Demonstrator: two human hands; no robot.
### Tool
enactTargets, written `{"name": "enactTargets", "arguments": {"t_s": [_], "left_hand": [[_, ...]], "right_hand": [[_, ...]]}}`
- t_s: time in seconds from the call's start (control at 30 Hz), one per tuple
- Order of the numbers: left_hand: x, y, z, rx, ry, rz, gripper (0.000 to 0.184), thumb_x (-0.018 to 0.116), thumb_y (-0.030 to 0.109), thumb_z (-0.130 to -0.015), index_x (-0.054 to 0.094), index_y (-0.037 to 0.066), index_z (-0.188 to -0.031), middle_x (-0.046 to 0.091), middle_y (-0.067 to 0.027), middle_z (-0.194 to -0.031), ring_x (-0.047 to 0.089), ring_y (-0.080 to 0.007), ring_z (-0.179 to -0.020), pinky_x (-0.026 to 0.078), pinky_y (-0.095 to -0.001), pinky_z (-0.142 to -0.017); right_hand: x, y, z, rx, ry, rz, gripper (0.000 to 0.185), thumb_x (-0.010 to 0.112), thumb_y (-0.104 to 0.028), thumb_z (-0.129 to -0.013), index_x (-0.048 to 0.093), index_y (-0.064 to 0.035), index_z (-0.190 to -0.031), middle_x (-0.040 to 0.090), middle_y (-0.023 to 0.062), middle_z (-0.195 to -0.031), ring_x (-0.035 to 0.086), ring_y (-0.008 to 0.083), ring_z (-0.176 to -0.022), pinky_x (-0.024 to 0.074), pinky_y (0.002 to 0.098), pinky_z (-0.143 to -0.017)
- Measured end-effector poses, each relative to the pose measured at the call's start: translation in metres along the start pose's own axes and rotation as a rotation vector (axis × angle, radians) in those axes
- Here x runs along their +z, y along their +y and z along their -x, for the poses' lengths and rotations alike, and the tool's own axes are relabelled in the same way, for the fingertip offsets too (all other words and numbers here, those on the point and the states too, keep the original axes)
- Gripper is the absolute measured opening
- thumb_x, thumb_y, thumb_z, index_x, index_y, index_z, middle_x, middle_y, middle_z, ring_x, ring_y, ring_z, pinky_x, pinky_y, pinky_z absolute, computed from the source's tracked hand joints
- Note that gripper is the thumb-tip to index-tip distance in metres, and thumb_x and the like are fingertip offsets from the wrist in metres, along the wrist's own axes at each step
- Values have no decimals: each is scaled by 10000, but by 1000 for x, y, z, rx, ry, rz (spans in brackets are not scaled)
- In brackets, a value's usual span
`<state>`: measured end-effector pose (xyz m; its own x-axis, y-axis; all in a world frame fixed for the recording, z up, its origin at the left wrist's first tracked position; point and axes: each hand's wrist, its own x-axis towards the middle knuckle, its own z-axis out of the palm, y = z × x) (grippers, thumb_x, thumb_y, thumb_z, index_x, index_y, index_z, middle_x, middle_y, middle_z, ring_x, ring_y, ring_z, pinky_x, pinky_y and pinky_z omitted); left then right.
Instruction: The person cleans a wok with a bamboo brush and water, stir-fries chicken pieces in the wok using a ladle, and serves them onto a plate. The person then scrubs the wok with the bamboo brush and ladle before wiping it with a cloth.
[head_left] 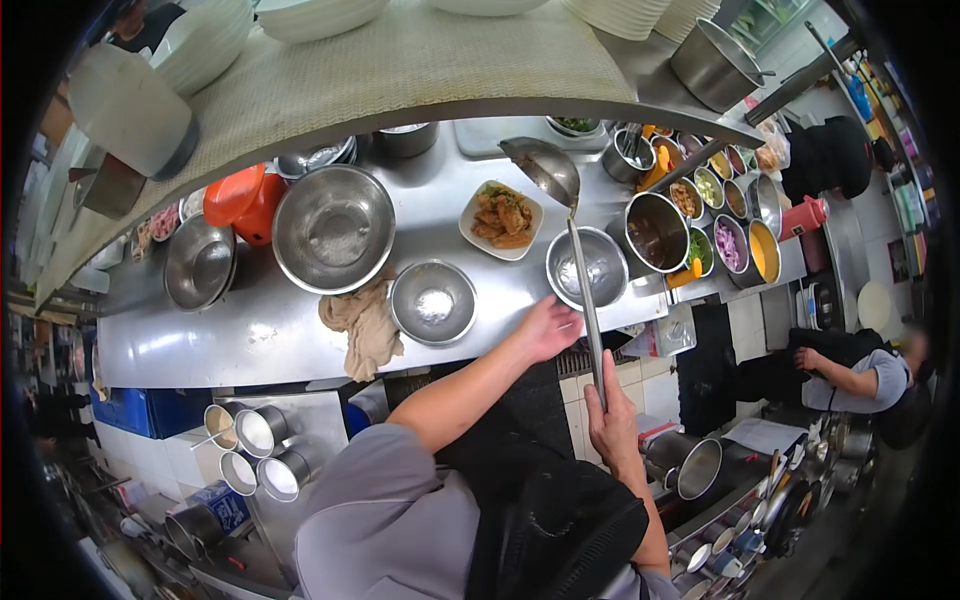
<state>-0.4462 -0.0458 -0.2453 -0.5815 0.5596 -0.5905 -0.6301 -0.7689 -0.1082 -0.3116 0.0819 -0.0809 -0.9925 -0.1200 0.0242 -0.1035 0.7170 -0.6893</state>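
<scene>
While the person's right hand point(612, 420) is closed around the lower handle of a long steel ladle point(583, 270), the left hand point(550, 328) is partly open, its fingers loosely bent at the near rim of a small steel mixing bowl point(590, 262); whether they touch that rim cannot be told. The ladle slants up across this bowl, its scoop above the metal counter point(240, 345), beyond the bowl and near a white squarish dish point(468, 228) of browned, fried-looking food point(503, 217). Just right of the bowl is a deep steel pot point(628, 238) holding brown liquid point(655, 232). Farther right, round metal containers cluster together, one with chopped purple onion point(731, 245) and one with a smooth yellow-orange filling point(764, 250). To the left of the bowl, a shallow steel bowl point(433, 302) sits beside a crumpled beige cloth point(362, 325) that hangs over the counter's near edge. Behind the cloth is a wide steel bowl point(335, 229), with a bright orange container point(262, 208) next to it. White bowls point(320, 15) line a shelf point(440, 70) above. At the far right, another person point(850, 380) in a gray top appears sideways in the curved view.
</scene>
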Motion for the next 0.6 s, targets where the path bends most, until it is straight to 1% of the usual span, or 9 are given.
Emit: {"name": "enactTargets", "arguments": {"t_s": [0.03, 0.1, 0.13, 0.17, 0.23, 0.37, 0.53, 0.57, 0.6], "left_hand": [[20, 0, -5, -2, 3, 2, 291, 513, 309, -1004, 549, 21, -980, 617, -145, -930, 634, -290, -841, 554, -402, -800], [61, -3, 2, -16, -169, 111, 332, 514, 319, -998, 543, -9, -962, 601, -166, -944, 623, -328, -821, 563, -426, -773], [49, -4, -10, 30, 16, 216, 318, 500, 288, -999, 526, -13, -901, 563, -179, -900, 610, -335, -796, 571, -432, -721], [43, -4, -7, 17, 98, 205, 275, 466, 223, -998, 493, 2, -836, 514, -169, -831, 585, -319, -748, 567, -420, -669], [37, -12, 2, 6, 63, 70, 259, 446, 188, -995, 463, 26, -794, 473, -139, -789, 557, -278, -703, 558, -401, -647], [17, -16, -5, -10, 0, 75, 266, 427, 198, -1005, 469, 43, -792, 477, -122, -783, 546, -268, -702, 551, -405, -636], [40, -5, 0, 46, 107, 108, 309, 450, 270, -1011, 482, 68, -779, 501, -111, -786, 570, -290, -772, 571, -408, -698], [40, 0, -7, 8, 44, 130, 323, 461, 301, -1011, 482, 75, -783, 523, -127, -800, 594, -299, -799, 576, -425, -731], [41, 3, -6, 40, 143, 116, 319, 461, 306, -1014, 485, 76, -793, 541, -138, -836, 602, -302, -821, 570, -433, -748]], "right_hand": [[4, 2, -2, 3, -2, 0, 564, 596, -119, -958, 395, -73, -1482, 646, 273, -1151, 647, 442, -1014, 527, 440, -822], [13, 10, -4, -15, -69, 205, 553, 594, -127, -954, 412, -108, -1476, 665, 247, -1008, 659, 432, -876, 521, 476, -731], [14, 16, -8, -84, -22, 189, 559, 603, -135, -945, 420, -139, -1472, 649, 229, -900, 645, 422, -794, 504, 498, -673], [12, 16, -10, -92, -15, 195, 559, 603, -135, -945, 420, -139, -1472, 649, 229, -900, 645, 422, -794, 504, 498, -673], [12, 15, -4, -73, -21, 166, 572, 610, -139, -942, 413, -146, -1479, 653, 222, -904, 649, 416, -798, 508, 491, -673], [5, 2, 3, -43, -25, 137, 573, 612, -142, -941, 414, -150, -1479, 655, 213, -895, 650, 414, -796, 509, 486, -670], [19, 11, 10, -47, -2, 181, 578, 622, -138, -935, 418, -148, -1476, 657, 207, -892, 651, 412, -799, 510, 486, -671], [20, 13, 10, -44, 2, 179, 578, 622, -138, -935, 418, -148, -1476, 657, 207, -892, 651, 412, -799, 510, 486, -671], [21, 15, 9, 4, -62, 173, 576, 622, -118, -935, 420, -119, -1475, 666, 220, -959, 654, 420, -855, 513, 466, -712]]}}
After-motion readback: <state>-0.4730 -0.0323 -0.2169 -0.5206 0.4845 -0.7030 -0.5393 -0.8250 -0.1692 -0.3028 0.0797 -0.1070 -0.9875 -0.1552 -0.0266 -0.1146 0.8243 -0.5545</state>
